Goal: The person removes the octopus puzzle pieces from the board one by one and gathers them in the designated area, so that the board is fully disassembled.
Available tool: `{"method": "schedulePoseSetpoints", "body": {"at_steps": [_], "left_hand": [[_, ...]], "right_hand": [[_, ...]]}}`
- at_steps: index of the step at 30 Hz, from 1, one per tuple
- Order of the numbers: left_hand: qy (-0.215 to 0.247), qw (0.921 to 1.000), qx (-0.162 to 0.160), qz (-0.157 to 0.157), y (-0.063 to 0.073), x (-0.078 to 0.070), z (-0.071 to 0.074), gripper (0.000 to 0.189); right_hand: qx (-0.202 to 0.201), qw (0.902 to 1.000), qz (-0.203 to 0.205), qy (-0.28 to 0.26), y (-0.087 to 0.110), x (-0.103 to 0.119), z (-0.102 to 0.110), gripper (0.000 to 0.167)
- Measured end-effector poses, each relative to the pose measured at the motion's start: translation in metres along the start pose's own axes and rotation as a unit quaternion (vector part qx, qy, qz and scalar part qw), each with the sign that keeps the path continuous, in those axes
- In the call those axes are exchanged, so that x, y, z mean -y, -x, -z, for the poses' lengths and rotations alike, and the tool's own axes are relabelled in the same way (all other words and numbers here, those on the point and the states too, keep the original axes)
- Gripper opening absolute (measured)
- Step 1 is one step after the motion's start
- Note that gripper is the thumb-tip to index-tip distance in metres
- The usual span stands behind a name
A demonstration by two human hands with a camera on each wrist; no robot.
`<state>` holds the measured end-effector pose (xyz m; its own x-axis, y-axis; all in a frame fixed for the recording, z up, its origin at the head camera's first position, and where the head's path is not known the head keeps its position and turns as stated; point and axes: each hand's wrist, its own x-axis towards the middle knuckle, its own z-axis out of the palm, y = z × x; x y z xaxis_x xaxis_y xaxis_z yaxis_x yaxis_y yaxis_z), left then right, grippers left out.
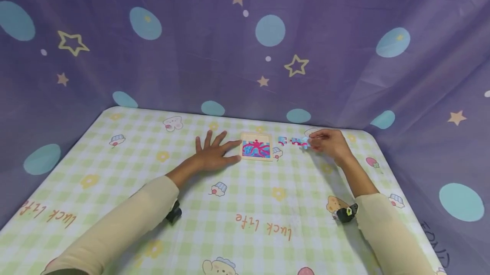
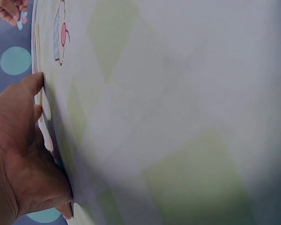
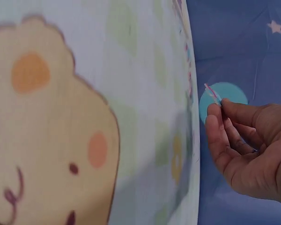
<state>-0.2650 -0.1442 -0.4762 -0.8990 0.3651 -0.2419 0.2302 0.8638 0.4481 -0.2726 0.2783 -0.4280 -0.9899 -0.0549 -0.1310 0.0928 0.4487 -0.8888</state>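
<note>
Right of the tray [image 1: 258,159], the right hand [image 1: 331,144] hides part of its pinched puzzle piece [image 3: 213,94]; I can't tell whether the tiny pieces [image 1: 282,140] between touch. Below the tray, both sleeves [image 1: 122,224] are cut off.

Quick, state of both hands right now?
Left hand: open, fingers spread, thumb and index finger at the edge of the puzzle tray.
Right hand: pinching a puzzle piece.
</note>
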Motion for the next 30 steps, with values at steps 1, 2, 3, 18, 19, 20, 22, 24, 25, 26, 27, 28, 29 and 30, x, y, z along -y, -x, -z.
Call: {"method": "schedulePoseSetpoints", "body": {"at_steps": [1,2,3,18,19,20,22,24,25,26,27,28,29,30], "left_hand": [[-0.001,1.0,0.001,0.0,0.0,0.0,0.0,0.076],[-0.001,1.0,0.001,-0.001,0.0,0.0,0.0,0.076],[-0.001,1.0,0.001,-0.001,0.0,-0.001,0.0,0.076],[-0.004,1.0,-0.002,0.002,-0.002,0.001,0.0,0.076],[-0.005,1.0,-0.002,0.002,-0.002,0.001,0.0,0.076],[-0.004,1.0,-0.002,0.002,-0.002,0.0,0.0,0.076],[-0.001,1.0,-0.003,0.003,-0.001,0.0,0.001,0.076],[0.002,1.0,-0.003,0.004,0.0,-0.001,0.002,0.076],[0.005,1.0,-0.003,0.004,0.0,-0.002,0.002,0.076],[0.007,1.0,-0.003,0.004,0.001,-0.002,0.002,0.076],[0.008,1.0,-0.003,0.003,0.0,-0.002,0.002,0.076],[0.009,0.9999,-0.003,0.003,0.0,-0.002,0.002,0.076],[0.01,0.9999,-0.002,0.003,0.0,-0.001,0.001,0.076],[0.01,0.9999,-0.002,0.003,-0.001,-0.001,0.001,0.076]], "right_hand": [[-0.003,1.0,-0.004,0.001,-0.002,-0.002,0.001,0.04],[-0.005,1.0,-0.008,0.003,-0.003,-0.003,0.002,0.04],[-0.006,0.9999,-0.013,0.005,-0.005,-0.005,0.003,0.039],[0.017,0.9978,-0.051,0.038,-0.026,-0.015,0.01,0.042],[0.018,0.9979,-0.05,0.038,-0.027,-0.016,0.01,0.042],[0.019,0.998,-0.048,0.037,-0.028,-0.016,0.01,0.042],[0.019,0.9983,-0.043,0.033,-0.029,-0.017,0.01,0.042],[0.018,0.9987,-0.038,0.029,-0.029,-0.017,0.009,0.042],[0.018,0.9988,-0.037,0.026,-0.028,-0.018,0.009,0.042],[0.017,0.9988,-0.037,0.025,-0.028,-0.018,0.009,0.042],[0.016,0.9989,-0.038,0.023,-0.028,-0.018,0.009,0.043],[0.013,0.9989,-0.04,0.02,-0.027,-0.018,0.009,0.043],[0.012,0.9989,-0.042,0.019,-0.027,-0.018,0.009,0.043],[0.01,0.9989,-0.043,0.016,-0.026,-0.018,0.009,0.044]]}}
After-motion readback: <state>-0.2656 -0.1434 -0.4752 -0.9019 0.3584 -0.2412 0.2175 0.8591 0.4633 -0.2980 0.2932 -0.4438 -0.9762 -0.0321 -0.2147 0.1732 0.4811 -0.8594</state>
